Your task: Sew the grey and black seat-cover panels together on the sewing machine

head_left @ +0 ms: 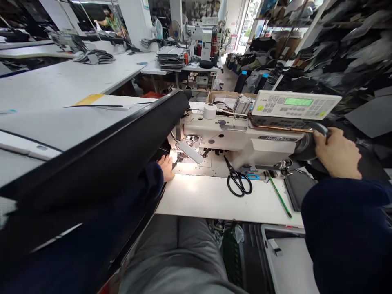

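A white sewing machine (239, 136) stands on the white table, its lamp lighting the needle area. My left hand (166, 168) lies with fingers spread on the black material beside the needle plate. That large black sheet (107, 163) slopes up over my left forearm and past the machine's left end. My right hand (339, 153) is wrapped round the handwheel (306, 147) at the machine's right end. Black scissors (239, 181) lie on the machine bed's front edge, and a green strip (280, 196) lies to their right.
A control panel (298, 104) with a green display sits on top of the machine. Below the table at the right is a grey tray (269, 257). Stacked grey pieces (170, 57) lie on a table behind. Another person (112, 22) is at the far upper left.
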`<state>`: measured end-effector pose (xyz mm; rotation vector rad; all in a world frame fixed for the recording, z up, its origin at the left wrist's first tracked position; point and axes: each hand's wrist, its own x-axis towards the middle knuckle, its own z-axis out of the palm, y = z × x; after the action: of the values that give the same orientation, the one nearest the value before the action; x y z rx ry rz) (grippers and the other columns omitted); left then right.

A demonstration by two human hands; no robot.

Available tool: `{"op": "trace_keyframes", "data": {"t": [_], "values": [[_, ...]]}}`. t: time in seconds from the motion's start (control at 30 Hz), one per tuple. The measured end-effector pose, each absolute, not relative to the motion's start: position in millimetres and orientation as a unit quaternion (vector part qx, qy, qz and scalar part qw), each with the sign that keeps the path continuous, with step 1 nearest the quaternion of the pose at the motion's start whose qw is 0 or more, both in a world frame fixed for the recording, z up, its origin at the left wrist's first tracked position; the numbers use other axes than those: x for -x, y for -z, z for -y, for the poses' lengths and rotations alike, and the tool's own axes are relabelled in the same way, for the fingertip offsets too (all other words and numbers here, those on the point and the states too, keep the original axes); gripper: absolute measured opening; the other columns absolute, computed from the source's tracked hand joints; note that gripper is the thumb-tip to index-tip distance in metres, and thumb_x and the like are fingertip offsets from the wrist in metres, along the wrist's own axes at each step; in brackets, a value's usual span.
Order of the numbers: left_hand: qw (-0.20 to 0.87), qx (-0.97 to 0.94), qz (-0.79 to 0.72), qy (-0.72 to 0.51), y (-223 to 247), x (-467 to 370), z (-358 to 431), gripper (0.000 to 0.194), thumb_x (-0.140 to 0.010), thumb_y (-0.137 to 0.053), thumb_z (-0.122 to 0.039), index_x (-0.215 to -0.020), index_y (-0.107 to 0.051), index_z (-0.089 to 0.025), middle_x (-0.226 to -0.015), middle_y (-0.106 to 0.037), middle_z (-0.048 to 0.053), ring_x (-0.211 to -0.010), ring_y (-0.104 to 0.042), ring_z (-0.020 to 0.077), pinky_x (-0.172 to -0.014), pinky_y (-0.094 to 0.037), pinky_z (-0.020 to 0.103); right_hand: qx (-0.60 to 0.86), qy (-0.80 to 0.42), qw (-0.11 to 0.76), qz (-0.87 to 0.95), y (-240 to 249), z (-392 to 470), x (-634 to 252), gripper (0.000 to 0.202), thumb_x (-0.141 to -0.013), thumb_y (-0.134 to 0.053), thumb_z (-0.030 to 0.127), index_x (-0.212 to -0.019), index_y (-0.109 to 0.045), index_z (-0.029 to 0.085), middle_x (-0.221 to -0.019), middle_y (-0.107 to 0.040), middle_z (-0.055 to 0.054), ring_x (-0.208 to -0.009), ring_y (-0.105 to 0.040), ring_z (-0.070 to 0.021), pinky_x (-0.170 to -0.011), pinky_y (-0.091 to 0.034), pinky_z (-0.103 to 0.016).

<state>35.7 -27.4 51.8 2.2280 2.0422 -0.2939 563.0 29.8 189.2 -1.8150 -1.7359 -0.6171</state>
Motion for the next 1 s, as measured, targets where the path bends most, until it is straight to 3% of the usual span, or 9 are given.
{"op": "trace_keyframes", "data": {"t": [0.07, 0.13, 0.23, 0.37, 0.63, 0.73, 0.87, 0.93, 1.0], "values": [[0.060, -0.735, -0.668, 0.104, -49.8, -22.0, 41.4, 0.079, -0.066, -0.049, -0.021, -0.141, -0.031, 0.000, -0.145, -0.034, 0.025, -0.136, -0.029, 0.0379, -0.105, -0.033, 0.050, 0.693, 0.286, 0.306, 0.587, -176.4, -1.6, -532.9, 0.048, -0.094, -0.038, 0.043, -0.124, -0.051, 0.010, -0.109, -0.059, -0.027, -0.104, -0.055, -0.0340, -0.077, -0.042, -0.048], [0.058, -0.740, -0.662, 0.105, -47.8, -8.3, 53.6, 0.080, -0.066, -0.049, -0.020, -0.141, -0.030, 0.001, -0.144, -0.036, 0.024, -0.138, -0.027, 0.0360, -0.108, -0.031, 0.048, 0.636, 0.291, 0.335, 0.631, -148.7, 34.2, -493.6, 0.039, -0.096, -0.030, 0.033, -0.118, -0.057, 0.014, -0.106, -0.061, -0.020, -0.108, -0.053, -0.0313, -0.086, -0.041, -0.046], [0.046, -0.755, -0.648, 0.093, -46.9, 6.3, 65.6, 0.079, -0.066, -0.049, -0.019, -0.141, -0.031, -0.002, -0.142, -0.039, 0.021, -0.139, -0.026, 0.0330, -0.111, -0.029, 0.042, 0.483, 0.161, 0.244, 0.825, -91.2, 77.9, -436.1, 0.031, -0.094, -0.037, 0.027, -0.112, -0.058, 0.013, -0.101, -0.062, -0.014, -0.095, -0.057, -0.0247, -0.084, -0.047, -0.037], [0.049, -0.755, -0.648, 0.083, -50.2, 11.5, 70.5, 0.078, -0.066, -0.048, -0.019, -0.141, -0.030, -0.006, -0.143, -0.040, 0.016, -0.140, -0.025, 0.0291, -0.112, -0.027, 0.037, 0.501, 0.093, 0.124, 0.852, -33.2, 88.7, -390.8, 0.032, -0.093, -0.042, 0.027, -0.115, -0.058, 0.009, -0.112, -0.057, -0.017, -0.103, -0.051, -0.0275, -0.089, -0.045, -0.039], [0.070, -0.744, -0.662, 0.057, -58.3, 19.8, 66.7, 0.083, -0.068, -0.053, -0.029, -0.143, -0.025, -0.007, -0.145, -0.036, 0.019, -0.135, -0.034, 0.0310, -0.108, -0.032, 0.040, 0.637, 0.013, 0.039, 0.770, -37.6, 67.5, -388.8, 0.039, -0.085, -0.046, 0.012, -0.123, -0.054, 0.009, -0.108, -0.053, -0.019, -0.088, -0.054, -0.0258, -0.074, -0.045, -0.037], [0.057, -0.735, -0.673, 0.065, -56.1, 24.7, 66.5, 0.090, -0.068, -0.055, -0.037, -0.144, -0.020, -0.002, -0.146, -0.032, 0.022, -0.134, -0.034, 0.0333, -0.110, -0.030, 0.040, 0.691, -0.156, 0.110, 0.698, -46.7, 75.2, -400.7, 0.048, -0.078, -0.056, 0.017, -0.125, -0.051, 0.011, -0.096, -0.057, -0.013, -0.076, -0.056, -0.0197, -0.068, -0.046, -0.033], [0.053, -0.729, -0.678, 0.078, -54.3, 24.2, 67.1, 0.091, -0.068, -0.055, -0.040, -0.144, -0.020, -0.003, -0.147, -0.031, 0.020, -0.139, -0.026, 0.0304, -0.113, -0.025, 0.039, 0.601, -0.561, 0.311, 0.477, -54.2, 109.0, -385.3, 0.064, -0.072, -0.066, 0.032, -0.130, -0.040, 0.020, -0.082, -0.061, -0.003, -0.051, -0.048, -0.0096, -0.044, -0.038, -0.022], [0.049, -0.734, -0.673, 0.078, -55.6, 22.8, 66.9, 0.091, -0.068, -0.055, -0.039, -0.143, -0.022, -0.002, -0.146, -0.033, 0.021, -0.138, -0.026, 0.0306, -0.113, -0.025, 0.039, 0.505, -0.691, 0.345, 0.385, -52.8, 130.9, -354.2, 0.070, -0.071, -0.071, 0.038, -0.131, -0.037, 0.024, -0.081, -0.060, -0.001, -0.044, -0.041, -0.0061, -0.035, -0.030, -0.018], [0.044, -0.740, -0.667, 0.073, -57.5, 21.9, 66.7, 0.090, -0.066, -0.055, -0.038, -0.142, -0.025, 0.000, -0.144, -0.036, 0.021, -0.137, -0.028, 0.0316, -0.112, -0.027, 0.039, 0.412, -0.778, 0.317, 0.354, -48.4, 145.6, -311.8, 0.063, -0.076, -0.067, 0.050, -0.127, -0.040, 0.025, -0.081, -0.058, 0.000, -0.045, -0.043, -0.0064, -0.033, -0.034, -0.018]]}}
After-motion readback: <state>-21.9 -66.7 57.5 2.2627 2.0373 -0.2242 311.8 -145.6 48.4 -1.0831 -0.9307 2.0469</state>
